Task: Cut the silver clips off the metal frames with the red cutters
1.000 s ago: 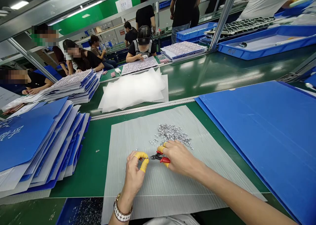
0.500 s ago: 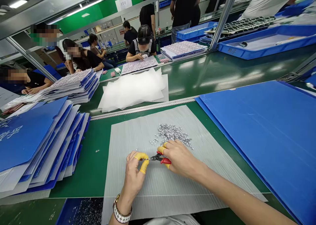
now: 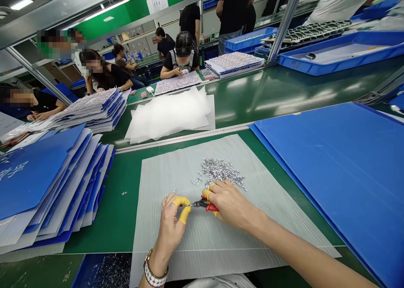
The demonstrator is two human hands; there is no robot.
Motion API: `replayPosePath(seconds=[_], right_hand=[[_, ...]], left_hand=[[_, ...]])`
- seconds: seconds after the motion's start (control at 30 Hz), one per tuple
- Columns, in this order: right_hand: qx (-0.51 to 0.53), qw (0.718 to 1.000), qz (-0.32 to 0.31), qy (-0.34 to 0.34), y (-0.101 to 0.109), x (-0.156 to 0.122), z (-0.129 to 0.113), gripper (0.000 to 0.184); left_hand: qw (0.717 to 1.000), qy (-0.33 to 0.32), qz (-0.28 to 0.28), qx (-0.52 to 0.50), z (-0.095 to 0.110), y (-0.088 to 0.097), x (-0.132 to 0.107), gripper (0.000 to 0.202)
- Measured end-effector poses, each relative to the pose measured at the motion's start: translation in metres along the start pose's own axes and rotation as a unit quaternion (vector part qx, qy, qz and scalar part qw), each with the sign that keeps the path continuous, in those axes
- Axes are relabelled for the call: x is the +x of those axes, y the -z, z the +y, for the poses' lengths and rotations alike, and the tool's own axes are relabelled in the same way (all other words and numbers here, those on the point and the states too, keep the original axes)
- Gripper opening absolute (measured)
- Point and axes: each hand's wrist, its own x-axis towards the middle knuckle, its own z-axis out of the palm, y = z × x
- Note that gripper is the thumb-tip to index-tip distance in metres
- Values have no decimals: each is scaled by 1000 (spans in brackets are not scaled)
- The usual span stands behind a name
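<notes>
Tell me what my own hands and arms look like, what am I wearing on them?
Your left hand has yellow rubber finger cots on two fingers and a gold-rimmed watch with a white-and-silver link band. Your right hand has matching yellow cots. No sleeves show on either forearm.

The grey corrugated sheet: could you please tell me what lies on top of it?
A heap of small silver metal pieces lies there, near your right hand; the sheet beneath the heap is hidden.

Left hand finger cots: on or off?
On: yellow finger cots cover two fingertips of the left hand, wrapping each fingertip visibly.
</notes>
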Motion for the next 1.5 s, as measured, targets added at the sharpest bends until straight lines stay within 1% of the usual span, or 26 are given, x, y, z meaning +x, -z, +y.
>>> replayPosePath(seconds=[0.07,0.13,0.23,0.33,0.4,0.5,0.73,0.87,1.0,1.2,1.37,1.5], right_hand=[[3,1000,-6,-5,0,0,1,18],[10,1000,-14,-15,0,1,3,18],[20,999,-19,-40,0,2,8,18],[33,997,-17,-61,0,2,12,17],[38,997,-19,-70,-1,2,13,15],[41,997,-16,-71,-3,2,13,15],[60,995,-13,-73,-2,4,11,17],[57,996,-21,-70,2,5,9,16],[47,997,-14,-51,1,7,7,17],[40,999,-2,-26,0,8,4,11],[38,999,-2,-21,-6,8,3,12],[37,999,10,-18,-10,8,2,10]], left_hand=[[1000,1,-3,-3,-1,-1,-1,14],[1000,18,-4,-23,-3,-2,-1,14],[993,83,-3,-86,-7,-4,0,15],[973,160,13,-164,-11,-5,2,21],[960,194,27,-201,-13,-6,4,25],[949,218,40,-224,-14,-6,5,25],[942,244,48,-227,-15,-7,8,24],[952,227,47,-200,-15,-9,8,21],[972,188,49,-132,-13,-12,8,16],[990,130,44,-33,-17,-13,6,12],[996,67,34,56,-16,-12,3,12],[995,27,36,91,-9,-10,2,8]])
